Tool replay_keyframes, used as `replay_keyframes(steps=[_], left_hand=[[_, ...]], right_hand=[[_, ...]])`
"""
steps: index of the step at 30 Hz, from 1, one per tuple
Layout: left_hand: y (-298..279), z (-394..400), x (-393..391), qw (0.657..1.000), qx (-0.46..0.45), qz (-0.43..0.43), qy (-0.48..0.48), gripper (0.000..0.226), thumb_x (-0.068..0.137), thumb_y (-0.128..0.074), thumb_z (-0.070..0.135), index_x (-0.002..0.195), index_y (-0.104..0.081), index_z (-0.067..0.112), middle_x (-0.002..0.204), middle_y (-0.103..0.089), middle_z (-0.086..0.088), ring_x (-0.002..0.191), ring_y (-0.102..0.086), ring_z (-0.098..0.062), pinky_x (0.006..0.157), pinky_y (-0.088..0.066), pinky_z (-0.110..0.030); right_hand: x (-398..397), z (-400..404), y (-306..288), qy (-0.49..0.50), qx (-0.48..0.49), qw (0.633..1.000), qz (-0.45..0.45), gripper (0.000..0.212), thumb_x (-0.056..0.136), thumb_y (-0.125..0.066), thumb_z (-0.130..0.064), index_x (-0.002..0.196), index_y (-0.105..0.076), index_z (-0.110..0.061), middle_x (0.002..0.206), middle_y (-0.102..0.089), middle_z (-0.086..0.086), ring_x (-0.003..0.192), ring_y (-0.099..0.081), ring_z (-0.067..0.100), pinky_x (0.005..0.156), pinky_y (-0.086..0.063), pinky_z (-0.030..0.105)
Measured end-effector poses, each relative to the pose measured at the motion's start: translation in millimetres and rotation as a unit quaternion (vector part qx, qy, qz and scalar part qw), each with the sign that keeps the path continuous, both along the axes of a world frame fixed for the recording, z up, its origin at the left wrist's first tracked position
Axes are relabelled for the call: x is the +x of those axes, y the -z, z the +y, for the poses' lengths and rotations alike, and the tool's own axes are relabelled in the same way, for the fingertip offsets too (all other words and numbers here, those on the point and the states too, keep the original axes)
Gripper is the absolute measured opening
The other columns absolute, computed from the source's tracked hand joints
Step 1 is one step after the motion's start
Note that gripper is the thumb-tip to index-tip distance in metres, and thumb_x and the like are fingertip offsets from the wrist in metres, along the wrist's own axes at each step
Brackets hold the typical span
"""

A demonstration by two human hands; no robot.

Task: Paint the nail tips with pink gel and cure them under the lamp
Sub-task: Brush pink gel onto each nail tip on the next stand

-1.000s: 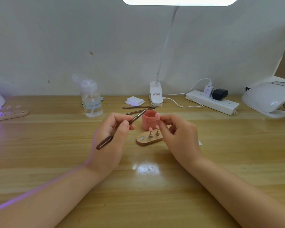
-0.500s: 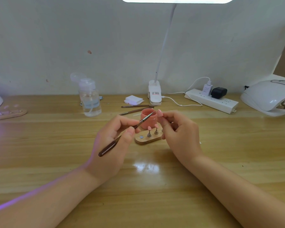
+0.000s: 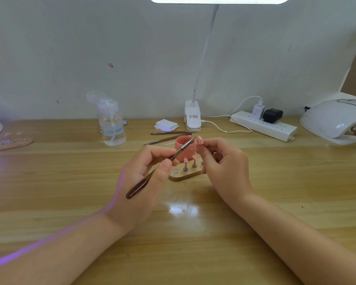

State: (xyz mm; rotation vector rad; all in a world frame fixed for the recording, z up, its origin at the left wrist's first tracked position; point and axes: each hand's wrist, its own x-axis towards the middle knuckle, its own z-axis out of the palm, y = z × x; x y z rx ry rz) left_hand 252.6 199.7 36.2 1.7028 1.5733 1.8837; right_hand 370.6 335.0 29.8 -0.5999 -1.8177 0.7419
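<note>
A: Left hand (image 3: 144,182) has the brush (image 3: 160,167) pinched between thumb and fingers, dark handle trailing back over the palm, bristle end pointing up and to the right.

B: And the right hand (image 3: 224,163)?

A: Fingertips pressed onto a single pink nail tip (image 3: 199,140), held up just beside the brush end. Whether the bristles touch it, I cannot tell.

B: Where's the gel?

A: One pink jar (image 3: 184,148), directly behind the brush end, between the two hands. Just below it, nearer the wrists, sits the wooden stand (image 3: 185,175). I count two pegs in plain sight, the left one carrying a pink tip; a third peg is half hidden by the right fingers. One round grey disc sits on the stand's left end.

B: Any writing to read?

A: The clip of the desk lamp (image 3: 192,118) behind the jar has a small label, too blurred to read. Nothing legible on the power strip (image 3: 263,126) either; it carries two plugs, one white and one black.

B: More brushes?

A: Two spare brushes (image 3: 169,136) lying behind the jar, beside a stack of white pads (image 3: 165,124). One clear pump bottle (image 3: 111,124) stands beyond the left hand.

B: The curing lamps?

A: One white curing lamp (image 3: 335,120) well off to the right of the right hand, and a second wooden stand (image 3: 8,141) far left, lit in purple.
</note>
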Motion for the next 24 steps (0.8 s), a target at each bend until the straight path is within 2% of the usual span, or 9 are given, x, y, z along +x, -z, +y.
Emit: replay_keyframes(steps=[4, 8, 12, 15, 17, 18, 21, 24], left_hand=[[1, 0, -4, 1.0, 0.003, 0.001, -0.007, 0.02, 0.087, -0.05, 0.029, 0.095, -0.065, 0.017, 0.087, -0.071, 0.004, 0.083, -0.066, -0.003, 0.075, -0.047, -0.012], [3, 0, -7, 0.999, 0.018, -0.029, -0.022, 0.018, 0.087, -0.049, 0.027, 0.09, -0.064, 0.018, 0.081, -0.07, 0.005, 0.079, -0.065, -0.003, 0.073, -0.047, -0.011], [5, 6, -11, 0.994, 0.008, -0.089, -0.062, 0.019, 0.089, -0.046, 0.018, 0.09, -0.065, 0.018, 0.077, -0.07, 0.007, 0.08, -0.064, -0.003, 0.075, -0.047, -0.011], [5, 9, -13, 0.987, 0.001, -0.137, -0.086, 0.021, 0.087, -0.046, 0.024, 0.09, -0.066, 0.019, 0.078, -0.07, 0.01, 0.084, -0.066, -0.01, 0.082, -0.05, -0.021], [5, 10, -14, 0.983, 0.001, -0.157, -0.091, 0.02, 0.087, -0.046, 0.026, 0.091, -0.065, 0.02, 0.08, -0.07, 0.012, 0.086, -0.067, -0.012, 0.084, -0.051, -0.025], [5, 10, -14, 0.983, 0.001, -0.162, -0.092, 0.02, 0.086, -0.047, 0.026, 0.091, -0.065, 0.02, 0.08, -0.07, 0.014, 0.085, -0.067, -0.011, 0.084, -0.051, -0.025], [5, 11, -14, 0.982, -0.002, -0.165, -0.095, 0.02, 0.086, -0.047, 0.027, 0.091, -0.065, 0.021, 0.081, -0.07, 0.015, 0.085, -0.067, -0.01, 0.082, -0.05, -0.024], [6, 12, -14, 0.981, -0.005, -0.167, -0.096, 0.019, 0.087, -0.048, 0.027, 0.091, -0.066, 0.022, 0.082, -0.07, 0.014, 0.085, -0.067, -0.011, 0.084, -0.05, -0.028]], right_hand=[[1, 1, -1, 0.01, -0.025, 1.0, -0.003, 0.015, 0.091, -0.066, -0.016, 0.086, -0.064, -0.031, 0.069, -0.067, -0.017, 0.051, -0.061, 0.01, 0.052, -0.048, 0.023], [6, 5, -8, 0.028, -0.088, 0.996, 0.02, 0.01, 0.091, -0.065, -0.018, 0.085, -0.064, -0.026, 0.076, -0.071, -0.004, 0.051, -0.064, 0.015, 0.059, -0.055, 0.033], [8, 2, -18, -0.002, -0.129, 0.991, 0.026, 0.005, 0.088, -0.069, -0.021, 0.083, -0.068, -0.021, 0.072, -0.072, 0.0, 0.048, -0.062, 0.013, 0.06, -0.057, 0.038], [2, -3, -18, -0.056, -0.108, 0.992, -0.042, 0.01, 0.086, -0.071, -0.023, 0.075, -0.071, -0.024, 0.059, -0.068, -0.001, 0.053, -0.063, 0.015, 0.055, -0.05, 0.034], [-3, -6, -12, -0.052, -0.059, 0.991, -0.109, 0.016, 0.084, -0.073, -0.026, 0.069, -0.07, -0.026, 0.049, -0.058, -0.005, 0.054, -0.058, 0.018, 0.057, -0.044, 0.029], [-6, -7, -8, -0.04, -0.03, 0.989, -0.139, 0.017, 0.084, -0.073, -0.029, 0.067, -0.07, -0.027, 0.047, -0.052, -0.009, 0.052, -0.052, 0.014, 0.057, -0.041, 0.028], [-13, -10, -1, -0.009, 0.019, 0.981, -0.191, 0.015, 0.084, -0.071, -0.035, 0.074, -0.074, -0.025, 0.046, -0.045, -0.013, 0.051, -0.042, 0.006, 0.055, -0.034, 0.027], [-19, -11, 3, 0.004, 0.004, 0.975, -0.224, 0.016, 0.085, -0.069, -0.04, 0.079, -0.076, -0.027, 0.048, -0.044, -0.015, 0.055, -0.043, 0.003, 0.058, -0.031, 0.025]])
